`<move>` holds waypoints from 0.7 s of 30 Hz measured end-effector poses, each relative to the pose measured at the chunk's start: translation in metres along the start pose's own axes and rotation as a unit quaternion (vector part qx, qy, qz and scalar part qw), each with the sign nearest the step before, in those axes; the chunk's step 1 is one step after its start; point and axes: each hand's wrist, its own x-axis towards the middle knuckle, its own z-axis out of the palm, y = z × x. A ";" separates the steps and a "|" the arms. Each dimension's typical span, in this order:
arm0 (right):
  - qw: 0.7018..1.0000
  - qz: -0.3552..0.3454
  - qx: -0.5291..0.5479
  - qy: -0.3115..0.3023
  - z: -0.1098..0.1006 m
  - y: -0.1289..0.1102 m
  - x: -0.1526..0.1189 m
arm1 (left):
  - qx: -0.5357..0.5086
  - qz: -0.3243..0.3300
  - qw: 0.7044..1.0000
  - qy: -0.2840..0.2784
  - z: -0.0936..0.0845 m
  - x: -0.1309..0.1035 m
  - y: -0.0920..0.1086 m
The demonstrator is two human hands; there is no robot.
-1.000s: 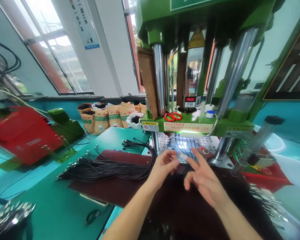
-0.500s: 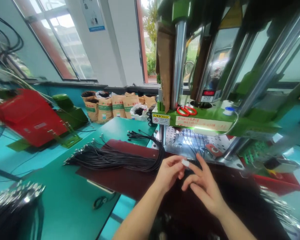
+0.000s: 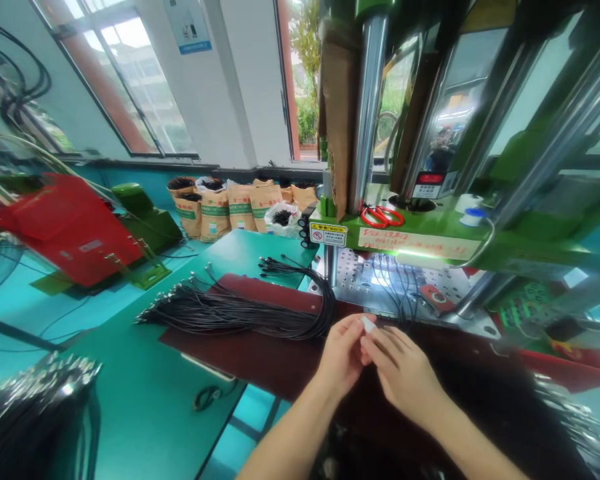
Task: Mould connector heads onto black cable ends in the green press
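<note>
My left hand (image 3: 344, 353) is closed in a pinch around a white fingertip wrap (image 3: 367, 325), which looks like tape or a finger cot. The wrap sits on a fingertip of my right hand (image 3: 405, 373). That hand's fingers reach toward the left hand, lightly bent and close together, with no object visible in them. Both hands meet above a dark red board (image 3: 280, 363). Beyond the left hand lies a bundle of black cables (image 3: 250, 319) with metal ends. Several thin cables (image 3: 403, 287) run from the press's metal plate (image 3: 353, 283) toward the hands.
A green press (image 3: 325, 217) with steel columns stands ahead, red-handled scissors (image 3: 383, 215) on its ledge. Another heap of cables (image 3: 35, 413) lies on the green table (image 3: 145, 400) at left. More metal cable ends (image 3: 575, 413) are at right. Filled sacks (image 3: 215, 213) stand by the wall.
My right hand's spread fingers have drawn together and moved against my left hand. The left fingers now pinch the white wrap. The view has shifted slightly.
</note>
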 end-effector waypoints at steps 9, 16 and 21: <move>0.993 -0.026 -0.068 -0.091 -0.007 -0.005 0.004 | 0.020 -0.002 0.999 0.048 -0.007 -0.006 0.001; 0.986 -0.054 -0.096 -0.123 -0.015 -0.005 0.007 | 0.065 -0.004 0.995 0.071 -0.009 -0.013 0.000; 0.984 -0.051 -0.103 -0.133 -0.013 -0.002 0.000 | 0.108 -0.051 0.993 0.022 -0.014 -0.013 0.000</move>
